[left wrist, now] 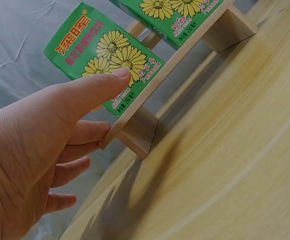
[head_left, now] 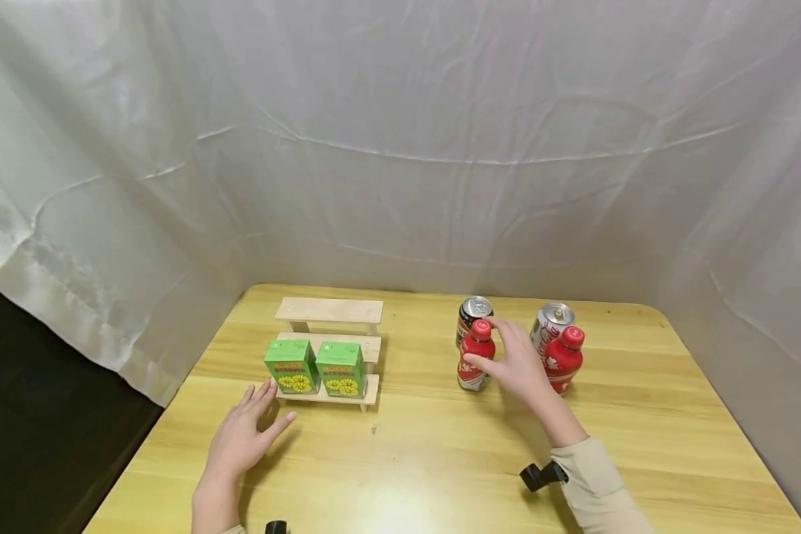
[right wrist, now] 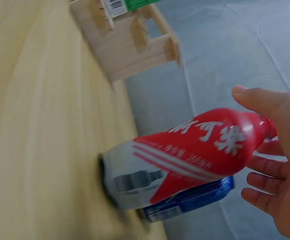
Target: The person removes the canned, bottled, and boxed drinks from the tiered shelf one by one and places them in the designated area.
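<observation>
In the head view my left hand (head_left: pixel 240 434) is at the left front corner of a small wooden step rack (head_left: pixel 330 309). Two green drink cartons (head_left: pixel 292 367) with yellow flowers stand side by side on its lowest step. The left wrist view has the thumb extended in front of the nearer carton (left wrist: pixel 77 42); whether it touches is unclear. My right hand (head_left: pixel 521 365) reaches around the upper part of a red-capped plastic bottle (head_left: pixel 471 378). In the right wrist view its thumb stands apart from the bottle (right wrist: pixel 185 155), with the fingers loosely bent beside the neck.
A dark can (head_left: pixel 475 306) stands right behind that bottle. To the right, a silver and red can (head_left: pixel 551 319) and a second red bottle (head_left: pixel 564 360) stand close together, beside my right forearm. Pale cloth (head_left: pixel 440 208) hangs behind the wooden table (head_left: pixel 427 460).
</observation>
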### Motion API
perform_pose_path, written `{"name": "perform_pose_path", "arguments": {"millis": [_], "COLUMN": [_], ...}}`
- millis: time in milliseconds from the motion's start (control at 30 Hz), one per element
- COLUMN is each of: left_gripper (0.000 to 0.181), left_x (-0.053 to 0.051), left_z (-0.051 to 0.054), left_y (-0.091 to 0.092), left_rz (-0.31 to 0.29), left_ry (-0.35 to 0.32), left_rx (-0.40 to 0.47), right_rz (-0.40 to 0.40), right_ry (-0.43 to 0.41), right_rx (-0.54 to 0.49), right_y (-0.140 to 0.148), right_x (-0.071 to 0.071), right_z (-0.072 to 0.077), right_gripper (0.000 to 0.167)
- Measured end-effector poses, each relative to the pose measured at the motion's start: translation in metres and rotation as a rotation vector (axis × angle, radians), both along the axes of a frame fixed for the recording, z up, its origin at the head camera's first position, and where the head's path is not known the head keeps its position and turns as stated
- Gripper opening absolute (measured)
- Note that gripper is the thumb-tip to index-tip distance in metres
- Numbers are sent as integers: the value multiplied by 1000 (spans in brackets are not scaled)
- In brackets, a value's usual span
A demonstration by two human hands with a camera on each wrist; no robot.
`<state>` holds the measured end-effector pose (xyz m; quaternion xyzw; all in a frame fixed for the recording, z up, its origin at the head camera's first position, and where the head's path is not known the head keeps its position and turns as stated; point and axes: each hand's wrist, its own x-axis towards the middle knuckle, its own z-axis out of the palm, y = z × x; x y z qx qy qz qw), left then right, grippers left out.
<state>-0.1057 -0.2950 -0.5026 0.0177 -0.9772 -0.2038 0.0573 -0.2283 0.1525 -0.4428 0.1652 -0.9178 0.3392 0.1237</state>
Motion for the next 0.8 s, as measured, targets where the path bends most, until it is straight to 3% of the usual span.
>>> {"name": "perform_pose_path", "arguments": {"millis": [367,800], "left_gripper": [81,81], "left_x": [-1,1], "left_z": [3,4], "left_y": [0,1], "left_rz": [2,1], "left_ry": [1,-3], "left_rx": [1,7], "right_rz": [87,215], "right_ry": [270,396], "right_rx": [-74,-64], "right_y": [-25,-79], "right_x": [2,5], "right_z": [31,44], "right_gripper": [71,70]}}
